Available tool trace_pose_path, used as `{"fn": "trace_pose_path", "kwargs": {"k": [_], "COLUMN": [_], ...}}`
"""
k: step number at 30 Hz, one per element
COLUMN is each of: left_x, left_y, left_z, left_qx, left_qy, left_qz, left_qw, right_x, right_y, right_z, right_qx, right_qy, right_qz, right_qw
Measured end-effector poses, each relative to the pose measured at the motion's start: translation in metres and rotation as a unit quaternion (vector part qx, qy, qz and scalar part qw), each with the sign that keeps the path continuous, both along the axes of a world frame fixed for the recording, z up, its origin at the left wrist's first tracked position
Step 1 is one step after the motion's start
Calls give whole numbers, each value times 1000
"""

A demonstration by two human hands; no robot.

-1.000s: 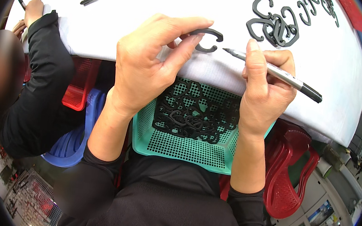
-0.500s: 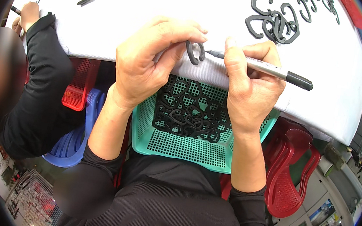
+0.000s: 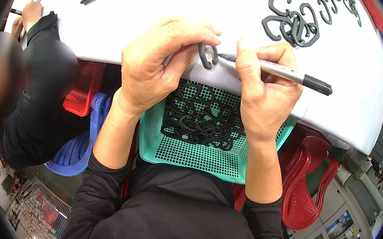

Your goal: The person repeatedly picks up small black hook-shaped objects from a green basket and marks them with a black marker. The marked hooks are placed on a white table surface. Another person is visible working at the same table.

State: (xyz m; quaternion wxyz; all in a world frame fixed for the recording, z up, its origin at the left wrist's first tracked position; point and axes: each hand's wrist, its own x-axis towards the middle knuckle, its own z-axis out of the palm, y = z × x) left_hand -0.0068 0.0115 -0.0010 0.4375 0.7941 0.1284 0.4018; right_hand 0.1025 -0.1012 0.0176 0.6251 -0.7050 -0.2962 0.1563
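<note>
Head view. The left hand pinches a hook between thumb and fingers at its upper, curved end. Hook: black, smooth, flat-sided, bent into a narrow C as seen from here; the two arms hang down and the opening faces the wearer. It is held up in front of the near edge of the white-covered table, above the far side of a green basket.

The right hand grips a pen between thumb and fingers. Pen: silver-grey barrel, dark tapered front, black rear end. The tip is right at the hook's right arm; contact cannot be told.

Writing: small dark print along the pen barrel, partly covered by fingers. On the hook's visible faces, detail is too small to judge.

Surroundings: a tangled heap of black hooks lies in the basket. An overlapping cluster of similar pieces lies on the table, beyond the right hand. At far left, a co-worker's hand is near a dark marker.
</note>
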Motion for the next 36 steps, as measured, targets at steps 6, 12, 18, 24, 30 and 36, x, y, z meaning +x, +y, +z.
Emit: {"fn": "trace_pose_path", "kwargs": {"k": [6, 12, 18, 24, 30, 36], "left_x": [-6, -2, -5, -3, -3, -1], "left_y": [6, -5, -9, -1, -3, -12], "left_z": [0, 21, 33, 30, 27, 13], "left_qx": [53, 8, -109, 213, 173, -69], "left_qy": [28, 113, 96, 24, 38, 138], "left_qz": [-45, -17, -59, -8, 24, 121], "left_qw": [997, 993, 988, 977, 984, 981], "right_x": [0, 3, 2, 12, 10, 7], "right_y": [-4, -6, -5, -9, -10, -11], "right_z": [-5, 7, 17, 24, 23, 12], "right_qx": [62, 59, 45, 69, 15, 15], "right_qy": [33, -12, -6, 250, 176, 97], "right_qz": [-8, 34, 40, 76, 48, -19], "right_qw": [998, 998, 998, 963, 983, 995]}}
